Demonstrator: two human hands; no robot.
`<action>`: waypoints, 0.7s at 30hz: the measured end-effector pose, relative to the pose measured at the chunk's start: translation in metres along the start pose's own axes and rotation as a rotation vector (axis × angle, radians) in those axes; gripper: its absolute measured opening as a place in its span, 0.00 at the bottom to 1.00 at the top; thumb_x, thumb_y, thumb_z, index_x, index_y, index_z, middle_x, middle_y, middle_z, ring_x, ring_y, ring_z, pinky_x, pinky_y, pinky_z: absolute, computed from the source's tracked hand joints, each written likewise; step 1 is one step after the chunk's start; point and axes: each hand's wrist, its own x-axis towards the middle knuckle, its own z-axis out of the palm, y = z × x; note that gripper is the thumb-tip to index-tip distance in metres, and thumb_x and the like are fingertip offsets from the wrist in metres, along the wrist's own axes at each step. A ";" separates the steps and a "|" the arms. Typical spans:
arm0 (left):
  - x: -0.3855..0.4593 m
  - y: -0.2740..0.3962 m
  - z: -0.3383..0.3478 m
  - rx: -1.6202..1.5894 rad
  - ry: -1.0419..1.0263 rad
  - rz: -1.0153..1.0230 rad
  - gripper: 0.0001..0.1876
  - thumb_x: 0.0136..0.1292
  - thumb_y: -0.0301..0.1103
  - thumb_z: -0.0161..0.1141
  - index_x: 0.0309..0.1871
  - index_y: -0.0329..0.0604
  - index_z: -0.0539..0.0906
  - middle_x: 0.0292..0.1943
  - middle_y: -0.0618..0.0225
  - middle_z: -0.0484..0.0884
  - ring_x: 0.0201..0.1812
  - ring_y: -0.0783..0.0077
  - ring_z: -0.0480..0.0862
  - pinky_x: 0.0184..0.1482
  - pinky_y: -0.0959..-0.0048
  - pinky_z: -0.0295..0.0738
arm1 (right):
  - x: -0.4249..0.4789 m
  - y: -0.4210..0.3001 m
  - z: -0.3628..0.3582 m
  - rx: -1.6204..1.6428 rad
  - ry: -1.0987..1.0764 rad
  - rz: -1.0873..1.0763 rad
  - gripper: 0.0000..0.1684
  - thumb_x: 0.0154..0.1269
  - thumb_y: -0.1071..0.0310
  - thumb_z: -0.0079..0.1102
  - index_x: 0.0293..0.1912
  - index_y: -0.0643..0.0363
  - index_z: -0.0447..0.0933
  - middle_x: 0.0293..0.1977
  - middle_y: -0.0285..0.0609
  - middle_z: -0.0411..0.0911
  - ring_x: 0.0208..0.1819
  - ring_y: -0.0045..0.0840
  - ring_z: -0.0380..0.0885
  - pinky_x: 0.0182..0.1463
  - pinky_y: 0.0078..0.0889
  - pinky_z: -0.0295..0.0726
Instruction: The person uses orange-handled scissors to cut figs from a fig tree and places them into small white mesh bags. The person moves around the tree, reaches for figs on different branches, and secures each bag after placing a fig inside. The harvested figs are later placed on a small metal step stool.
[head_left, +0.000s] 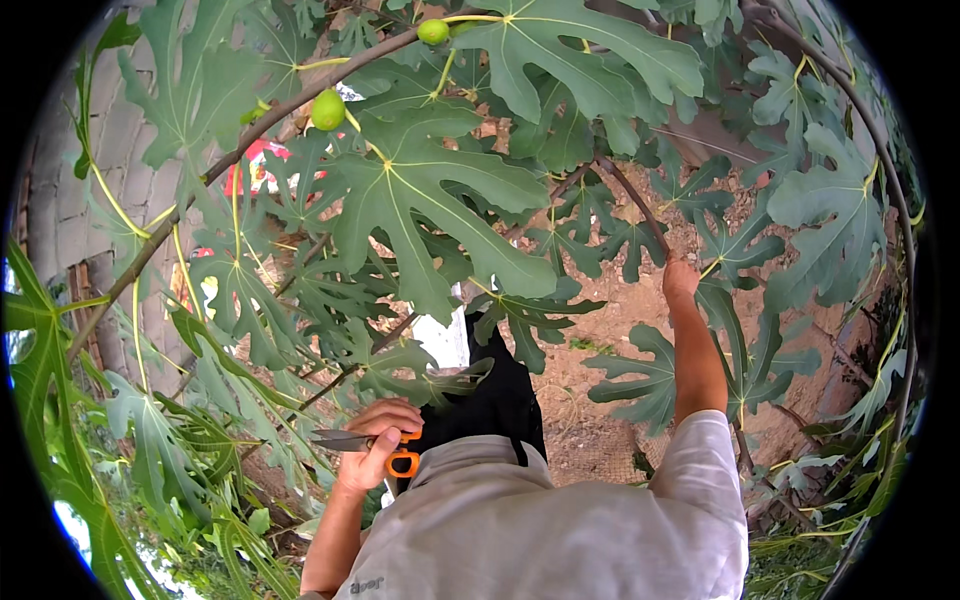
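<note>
My left hand (373, 441) holds a pair of scissors (349, 441) with orange handles close to my waist. The blades point left, towards the fig leaves, and seem slightly apart. At the end of my outstretched arm, my right hand (680, 276) is closed around a thin brown fig branch (637, 199). Broad lobed fig leaves surround that hand, and one large leaf (420, 184) spreads across the middle of the view. Two green figs, one lower (328, 110) and one higher (433, 31), sit beside a thick branch (277, 112) at the upper left.
A thick branch arches across the upper left, and another bent branch (885, 142) runs down the right side. Beyond the leaves lie bare brown soil (577, 382) and a grey block wall (124, 157). Something red and white (259, 169) shows partly behind the foliage.
</note>
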 end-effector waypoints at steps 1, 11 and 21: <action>-0.002 -0.002 0.001 0.001 -0.009 0.012 0.16 0.64 0.36 0.52 0.32 0.31 0.83 0.37 0.53 0.84 0.45 0.54 0.82 0.59 0.55 0.70 | 0.000 -0.002 -0.004 0.009 -0.009 0.003 0.15 0.71 0.62 0.43 0.49 0.51 0.78 0.45 0.43 0.80 0.50 0.36 0.81 0.53 0.45 0.75; -0.015 -0.016 0.002 -0.056 -0.133 0.231 0.17 0.64 0.35 0.50 0.35 0.29 0.84 0.37 0.51 0.84 0.44 0.51 0.83 0.56 0.51 0.72 | 0.014 0.011 0.011 0.027 -0.011 -0.024 0.17 0.74 0.60 0.39 0.48 0.46 0.79 0.40 0.45 0.83 0.43 0.40 0.83 0.49 0.48 0.77; 0.018 -0.057 0.007 -0.253 -0.381 0.369 0.14 0.67 0.32 0.50 0.40 0.29 0.82 0.43 0.51 0.82 0.49 0.49 0.81 0.59 0.47 0.72 | 0.002 0.019 -0.002 0.087 -0.005 -0.126 0.19 0.64 0.73 0.47 0.54 0.49 0.75 0.42 0.52 0.80 0.43 0.48 0.80 0.44 0.49 0.80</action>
